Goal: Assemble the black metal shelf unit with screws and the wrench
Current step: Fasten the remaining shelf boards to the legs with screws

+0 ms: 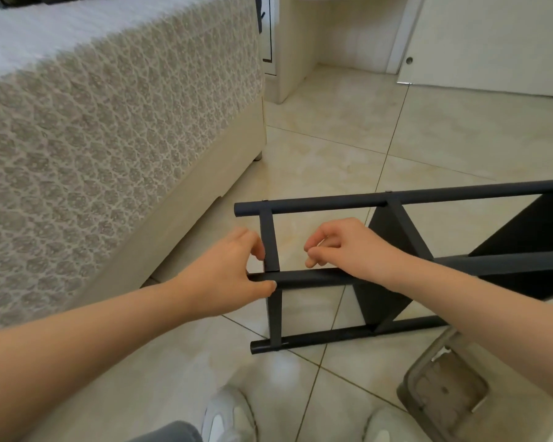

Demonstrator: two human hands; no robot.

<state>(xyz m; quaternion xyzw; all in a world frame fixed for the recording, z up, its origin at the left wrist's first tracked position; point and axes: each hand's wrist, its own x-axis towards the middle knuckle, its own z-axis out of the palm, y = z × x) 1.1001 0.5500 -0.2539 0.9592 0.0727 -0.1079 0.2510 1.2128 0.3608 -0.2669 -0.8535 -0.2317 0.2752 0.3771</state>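
left hand [227, 275] grips the black metal shelf frame [310, 277], its tube lying sideways under both hands; right hand [342, 247] curled, can't tell around what.

A bedroom in a home: a bed [109, 148] with a patterned coverlet over a cream base fills the space left of and beyond the fingers [257, 247] of the left hand [224, 275], glossy beige floor tiles [348, 129] spread beneath them, and pale cabinet furniture [288, 49] and a white door [492, 43] stand well beyond the fingers [313, 248] of the right hand [348, 247]
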